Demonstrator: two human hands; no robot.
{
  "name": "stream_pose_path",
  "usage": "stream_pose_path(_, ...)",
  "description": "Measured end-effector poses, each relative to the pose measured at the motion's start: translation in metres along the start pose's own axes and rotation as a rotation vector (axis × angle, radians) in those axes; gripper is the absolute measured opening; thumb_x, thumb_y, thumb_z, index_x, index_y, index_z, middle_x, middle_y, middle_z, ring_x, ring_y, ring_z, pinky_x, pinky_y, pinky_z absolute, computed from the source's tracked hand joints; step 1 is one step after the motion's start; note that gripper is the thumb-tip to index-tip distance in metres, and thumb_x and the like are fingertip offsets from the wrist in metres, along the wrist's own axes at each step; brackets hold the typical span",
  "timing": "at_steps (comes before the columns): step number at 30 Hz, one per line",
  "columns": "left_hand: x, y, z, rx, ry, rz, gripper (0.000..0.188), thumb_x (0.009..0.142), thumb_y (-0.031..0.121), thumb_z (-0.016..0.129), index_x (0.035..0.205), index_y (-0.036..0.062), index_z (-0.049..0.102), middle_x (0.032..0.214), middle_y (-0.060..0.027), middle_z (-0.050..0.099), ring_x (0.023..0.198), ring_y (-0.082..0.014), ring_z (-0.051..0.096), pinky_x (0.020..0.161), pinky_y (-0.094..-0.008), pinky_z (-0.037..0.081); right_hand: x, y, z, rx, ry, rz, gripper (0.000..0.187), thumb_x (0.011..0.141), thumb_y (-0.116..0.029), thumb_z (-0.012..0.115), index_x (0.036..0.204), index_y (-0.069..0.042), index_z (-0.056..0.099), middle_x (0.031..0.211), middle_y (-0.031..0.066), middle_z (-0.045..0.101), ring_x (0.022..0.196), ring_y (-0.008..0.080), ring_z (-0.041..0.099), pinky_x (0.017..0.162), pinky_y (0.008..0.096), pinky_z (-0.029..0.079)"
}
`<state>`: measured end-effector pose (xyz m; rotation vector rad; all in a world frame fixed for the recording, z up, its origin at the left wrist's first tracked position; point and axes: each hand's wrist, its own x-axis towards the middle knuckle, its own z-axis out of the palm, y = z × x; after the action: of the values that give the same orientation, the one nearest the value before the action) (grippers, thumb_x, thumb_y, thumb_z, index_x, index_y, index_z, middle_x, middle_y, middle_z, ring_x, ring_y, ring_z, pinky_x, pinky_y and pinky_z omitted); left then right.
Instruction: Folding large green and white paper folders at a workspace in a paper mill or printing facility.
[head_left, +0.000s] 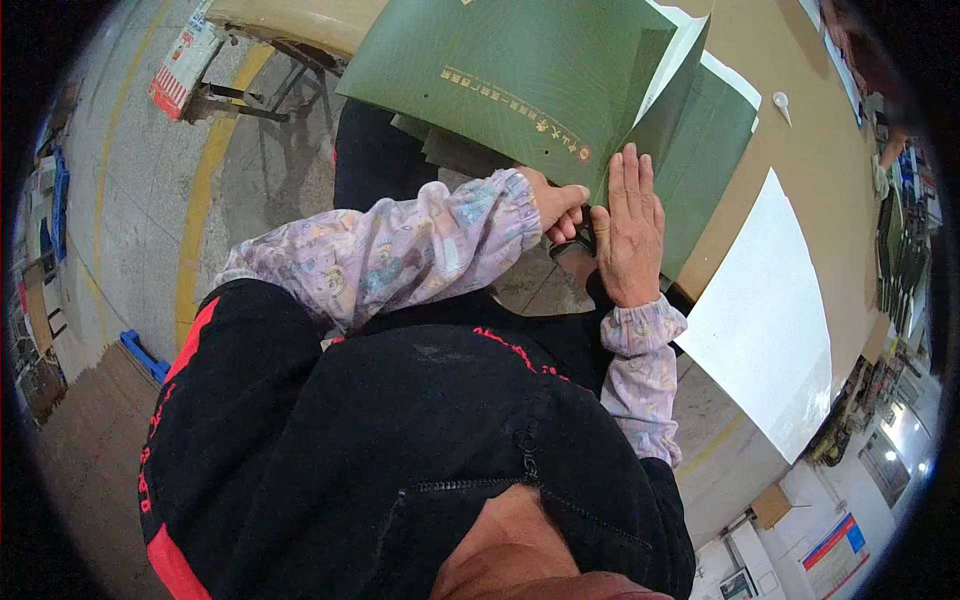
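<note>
A large dark green printed cover sheet (480,75) with gold lettering and a small emblem lies at the table edge, a folded flap standing up along its right part. My right hand (632,230) rests flat on the green sheet beside the fold, its fingers stretched and together, thumb apart. Just left of it, my left hand (562,205) is closed at the sheet's near edge, fingers curled. Whatever it grips, if anything, is hidden. White inner paper (672,60) shows behind the raised flap.
A white sheet (765,320) overhangs the right edge of the brown table (765,110). On the table lies a small white pointed object (782,106). More green covers (900,235) are stacked at the far right. A red-and-white package (185,75) sits at the upper left.
</note>
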<state>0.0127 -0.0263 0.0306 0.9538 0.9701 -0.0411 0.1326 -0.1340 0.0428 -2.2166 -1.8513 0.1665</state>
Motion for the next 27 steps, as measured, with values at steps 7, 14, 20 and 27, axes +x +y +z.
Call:
stream_pose_path(7,-0.005,0.0,0.001,-0.007,0.005,-0.002,0.033,0.084,0.026,0.06,0.065,-0.0006,0.059,0.056,-0.008,0.057,0.044,-0.015,0.055,0.042,-0.0271,0.047,0.007,0.003,0.003,0.043,0.035,0.068,0.054,0.093,-0.032,0.041,0.14,-0.008,0.029,0.148,0.0076,0.023,0.136,0.0254,0.022,0.104,0.0397,0.025)
stream_pose_path(14,-0.004,-0.004,0.002,-0.032,0.013,0.011,0.034,0.083,0.027,0.061,0.064,-0.0006,0.058,0.056,-0.0085,0.057,0.045,-0.015,0.055,0.043,-0.0275,0.048,0.035,0.021,0.007,0.008,0.077,0.08,0.052,0.092,-0.028,0.043,0.139,-0.008,0.031,0.147,0.0076,0.026,0.135,0.0249,0.024,0.104,0.0392,0.026)
stream_pose_path(20,-0.002,-0.006,0.001,0.012,-0.014,0.007,0.035,0.086,0.03,0.054,0.066,0.0023,0.06,0.056,-0.0074,0.06,0.043,-0.0139,0.056,0.043,-0.0272,0.045,0.048,0.034,0.01,-0.004,0.105,0.045,0.05,0.093,-0.025,0.043,0.138,-0.007,0.033,0.145,0.0073,0.029,0.134,0.0241,0.026,0.104,0.0384,0.026)
stream_pose_path(27,-0.008,-0.002,0.001,0.005,-0.029,0.009,0.036,0.085,0.029,0.056,0.064,0.0,0.058,0.055,-0.007,0.058,0.043,-0.0137,0.055,0.041,-0.0267,0.046,0.061,0.04,0.012,-0.064,0.125,0.061,0.048,0.093,-0.026,0.042,0.137,-0.007,0.034,0.145,0.0069,0.028,0.134,0.024,0.026,0.104,0.0382,0.027)
